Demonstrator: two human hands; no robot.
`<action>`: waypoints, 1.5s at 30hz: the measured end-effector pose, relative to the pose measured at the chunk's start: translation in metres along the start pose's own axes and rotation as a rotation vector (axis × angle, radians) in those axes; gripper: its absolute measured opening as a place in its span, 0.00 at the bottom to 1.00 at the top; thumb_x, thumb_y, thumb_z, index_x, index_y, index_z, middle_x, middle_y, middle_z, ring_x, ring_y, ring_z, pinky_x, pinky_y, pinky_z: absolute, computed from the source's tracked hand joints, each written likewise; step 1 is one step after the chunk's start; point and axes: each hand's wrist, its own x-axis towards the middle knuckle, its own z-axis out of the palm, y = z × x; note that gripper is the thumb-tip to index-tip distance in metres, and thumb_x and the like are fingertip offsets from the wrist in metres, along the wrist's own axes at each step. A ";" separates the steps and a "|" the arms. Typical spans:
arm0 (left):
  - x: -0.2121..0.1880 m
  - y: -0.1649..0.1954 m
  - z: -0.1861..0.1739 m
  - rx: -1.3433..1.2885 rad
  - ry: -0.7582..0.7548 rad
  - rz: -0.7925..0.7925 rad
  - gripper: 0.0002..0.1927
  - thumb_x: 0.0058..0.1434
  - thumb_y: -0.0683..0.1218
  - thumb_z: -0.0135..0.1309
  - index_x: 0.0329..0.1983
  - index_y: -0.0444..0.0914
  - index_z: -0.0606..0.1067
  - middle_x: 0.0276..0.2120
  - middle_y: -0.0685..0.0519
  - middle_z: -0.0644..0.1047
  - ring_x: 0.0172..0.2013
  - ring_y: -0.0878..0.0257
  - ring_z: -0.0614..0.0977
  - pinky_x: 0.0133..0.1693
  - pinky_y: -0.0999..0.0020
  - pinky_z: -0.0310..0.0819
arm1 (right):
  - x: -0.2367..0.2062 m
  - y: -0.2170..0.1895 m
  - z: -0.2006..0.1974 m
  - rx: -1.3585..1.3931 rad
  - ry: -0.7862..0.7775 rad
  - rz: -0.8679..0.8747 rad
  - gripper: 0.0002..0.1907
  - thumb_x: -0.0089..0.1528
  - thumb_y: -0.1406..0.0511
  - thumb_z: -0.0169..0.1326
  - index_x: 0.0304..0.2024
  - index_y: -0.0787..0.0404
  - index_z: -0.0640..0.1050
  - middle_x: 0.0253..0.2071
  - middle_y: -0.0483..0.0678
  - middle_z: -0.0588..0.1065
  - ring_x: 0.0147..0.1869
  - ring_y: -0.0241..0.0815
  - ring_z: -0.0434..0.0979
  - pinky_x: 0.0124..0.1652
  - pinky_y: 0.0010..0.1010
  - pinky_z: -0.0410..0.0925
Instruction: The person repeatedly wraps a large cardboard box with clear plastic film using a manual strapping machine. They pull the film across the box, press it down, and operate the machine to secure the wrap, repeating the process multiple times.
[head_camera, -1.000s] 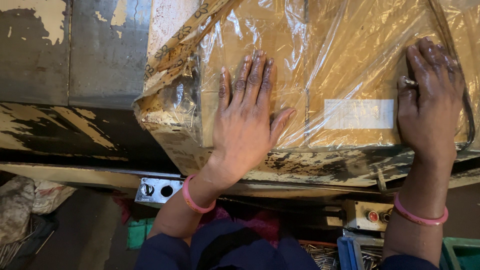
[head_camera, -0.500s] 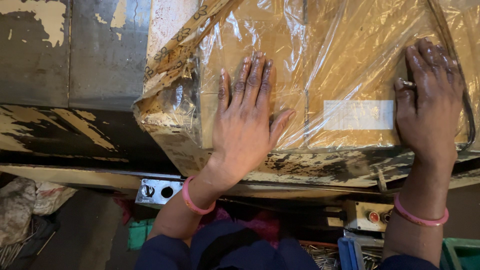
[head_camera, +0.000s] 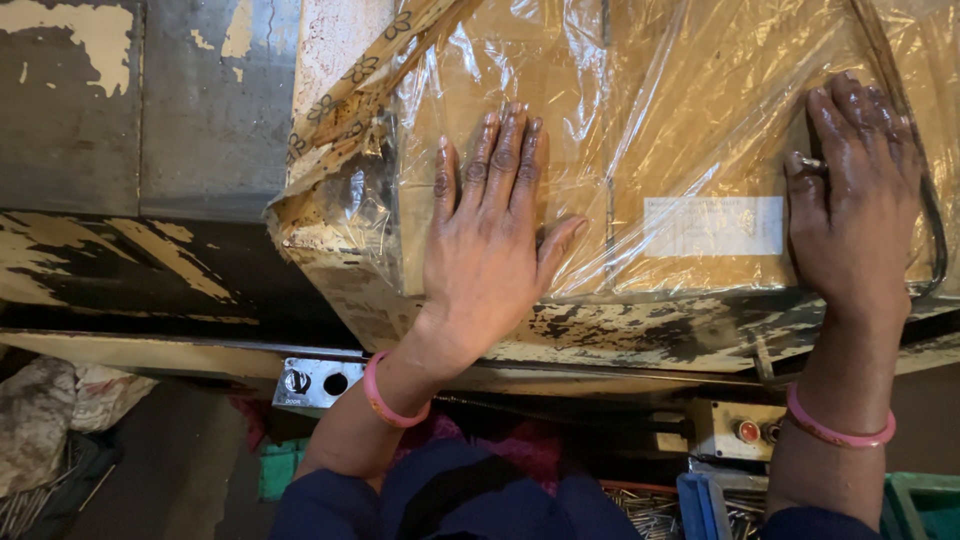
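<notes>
Worn metal, its cream paint flaking off over black, makes up the machine bed (head_camera: 150, 270) I stand at, and under its front edge I can see a small grey plate with two holes (head_camera: 318, 381) and a control box with a red button (head_camera: 742, 430).

From the head view, looking straight down, a flat brown cardboard pack (head_camera: 690, 130) lies on the bed wrapped in loose clear plastic film (head_camera: 640, 90) that wrinkles and shines across its top. A pale label (head_camera: 713, 226) sits under the film near the front edge. My left hand (head_camera: 490, 250) lies palm-down and flat on the pack's left part, fingers straight and close together, thumb spread toward the label; it grasps nothing, only presses. My right hand (head_camera: 850, 210) rests the same way on the right part, fingers extended and unclenched, with a ring on one finger. A dark cord or wire (head_camera: 935, 230) curves just beside that hand along the pack's right end. Pink bangles circle both wrists.

I judge that I am at the step of holding the pack down and smoothing the film against it, squaring it on the bed. The next move, as I read it, calls for even pressure from both palms so the slippery film does not slide or bunch over the cardboard.

Lower in the view, a blue bin (head_camera: 705, 505) and a green bin (head_camera: 920, 505) stand below, with thin metal pieces heaped near them.
</notes>
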 end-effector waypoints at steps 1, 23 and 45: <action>0.000 0.000 0.000 0.004 -0.003 0.002 0.40 0.72 0.65 0.44 0.74 0.30 0.60 0.73 0.40 0.62 0.74 0.45 0.60 0.73 0.39 0.42 | 0.000 0.000 -0.001 -0.002 -0.001 0.005 0.24 0.68 0.70 0.51 0.68 0.66 0.71 0.70 0.61 0.67 0.75 0.63 0.62 0.71 0.55 0.50; 0.000 0.003 -0.001 0.019 -0.042 0.032 0.42 0.73 0.65 0.45 0.76 0.29 0.57 0.74 0.38 0.59 0.75 0.45 0.58 0.73 0.39 0.42 | -0.013 0.016 0.000 -0.010 0.006 0.012 0.24 0.71 0.68 0.52 0.70 0.63 0.70 0.72 0.60 0.66 0.75 0.65 0.61 0.71 0.55 0.52; -0.003 -0.007 0.000 0.156 -0.060 0.105 0.37 0.81 0.63 0.42 0.78 0.30 0.56 0.75 0.36 0.61 0.76 0.40 0.59 0.74 0.37 0.43 | -0.031 0.021 0.002 -0.044 0.031 0.032 0.14 0.70 0.70 0.56 0.57 0.66 0.75 0.54 0.60 0.74 0.60 0.64 0.70 0.58 0.52 0.62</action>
